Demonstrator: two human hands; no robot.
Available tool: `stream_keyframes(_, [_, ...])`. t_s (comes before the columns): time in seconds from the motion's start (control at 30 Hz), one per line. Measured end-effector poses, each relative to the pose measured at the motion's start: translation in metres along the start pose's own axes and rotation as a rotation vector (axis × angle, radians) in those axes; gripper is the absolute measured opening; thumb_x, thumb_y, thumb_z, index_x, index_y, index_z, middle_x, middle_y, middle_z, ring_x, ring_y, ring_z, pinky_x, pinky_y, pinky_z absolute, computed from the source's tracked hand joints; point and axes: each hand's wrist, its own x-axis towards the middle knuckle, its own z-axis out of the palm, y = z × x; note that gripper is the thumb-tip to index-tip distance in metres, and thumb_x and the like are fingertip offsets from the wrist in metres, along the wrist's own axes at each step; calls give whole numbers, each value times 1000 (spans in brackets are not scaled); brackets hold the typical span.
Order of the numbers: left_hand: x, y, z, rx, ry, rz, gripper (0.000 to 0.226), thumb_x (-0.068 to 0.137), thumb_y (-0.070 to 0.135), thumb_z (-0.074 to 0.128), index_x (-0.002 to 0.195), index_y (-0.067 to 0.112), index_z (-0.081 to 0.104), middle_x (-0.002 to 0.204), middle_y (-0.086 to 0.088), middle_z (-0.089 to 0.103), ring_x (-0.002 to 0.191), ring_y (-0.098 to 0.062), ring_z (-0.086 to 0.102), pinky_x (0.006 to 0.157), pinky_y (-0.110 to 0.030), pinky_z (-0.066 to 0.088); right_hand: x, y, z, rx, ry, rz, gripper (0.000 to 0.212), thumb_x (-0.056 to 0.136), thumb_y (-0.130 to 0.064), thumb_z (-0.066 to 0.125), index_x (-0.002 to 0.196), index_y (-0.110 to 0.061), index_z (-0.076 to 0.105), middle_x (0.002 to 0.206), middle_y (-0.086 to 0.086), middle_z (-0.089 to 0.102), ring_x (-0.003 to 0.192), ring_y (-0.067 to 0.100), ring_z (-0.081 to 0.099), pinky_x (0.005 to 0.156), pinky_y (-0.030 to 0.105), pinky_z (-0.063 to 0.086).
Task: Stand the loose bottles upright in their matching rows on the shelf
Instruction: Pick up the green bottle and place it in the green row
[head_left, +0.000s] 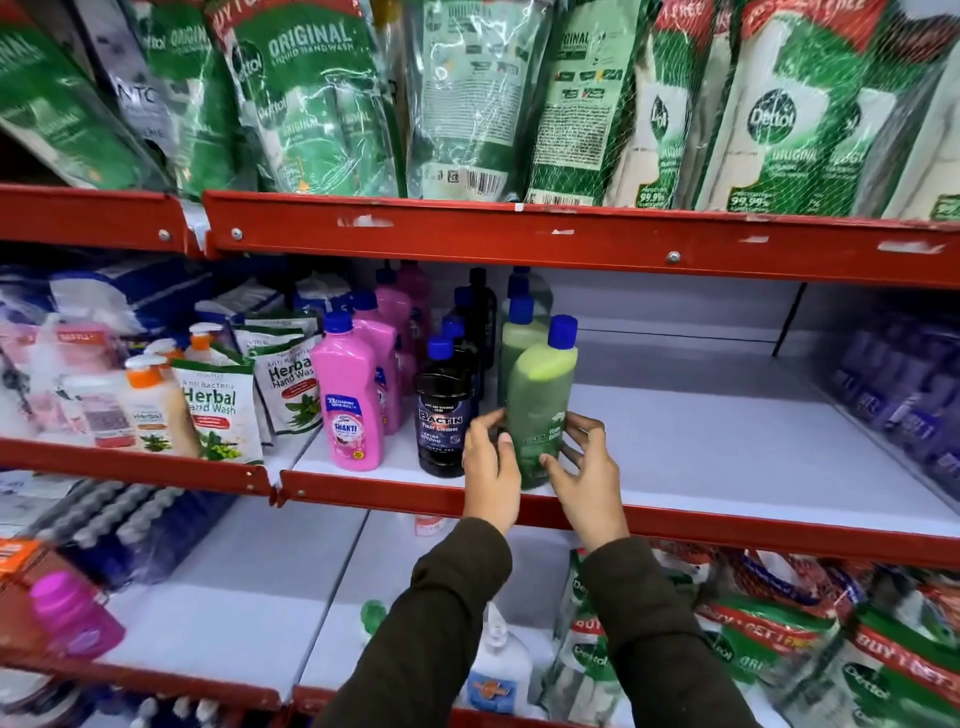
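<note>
A green bottle with a blue cap (540, 395) stands at the front of the green row (519, 332) on the middle shelf (675, 525), leaning slightly right. My left hand (491, 470) and my right hand (587, 478) cup its lower half from both sides, fingers on the bottle. To the left runs a row of black Bactin bottles (441, 410), then a row of pink Shakti bottles (348, 395), all upright with blue caps.
Herbal hand wash pouches (218, 410) and pump bottles (145, 405) fill the shelf's left part. Purple packs (904, 384) line the right side; white shelf surface (727, 441) lies bare between. Dettol refill pouches (311, 93) hang above. More Dettol packs (779, 639) sit below.
</note>
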Motion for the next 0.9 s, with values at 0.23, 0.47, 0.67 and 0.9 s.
stream_keyframes(0.23, [0, 1, -2, -38, -39, -39, 13, 100, 11, 43, 105, 22, 47, 117, -9, 59, 112, -23, 58, 104, -45, 48, 2, -6, 3, -187, -106, 14, 91, 72, -23, 84, 149, -28, 36, 129, 0, 40, 109, 8, 54, 98, 26, 49])
stream_keyframes(0.47, [0, 4, -1, -61, -174, -18, 51, 96, 18, 43, 145, 29, 30, 153, -2, 39, 142, -15, 39, 121, -33, 31, 12, 0, -11, 21, -219, 75, 51, 80, 1, 74, 118, -17, 46, 130, 10, 63, 120, 26, 65, 97, 31, 56])
stream_keyframes(0.67, [0, 8, -1, -100, -171, -98, 60, 95, 23, 42, 149, 40, 21, 151, 14, 29, 147, -13, 29, 125, -38, 21, 22, 0, -31, 63, -215, 124, 49, 79, 9, 73, 122, -13, 62, 121, 13, 71, 94, 9, 74, 83, 23, 60])
stream_keyframes(0.9, [-7, 16, -2, -237, -118, -149, 62, 86, 77, 30, 141, 49, 35, 154, 12, 39, 146, -9, 34, 124, -47, 25, 8, -4, -16, 101, -65, 83, 43, 99, -8, 52, 140, -19, 52, 136, 2, 62, 128, 16, 58, 94, 13, 50])
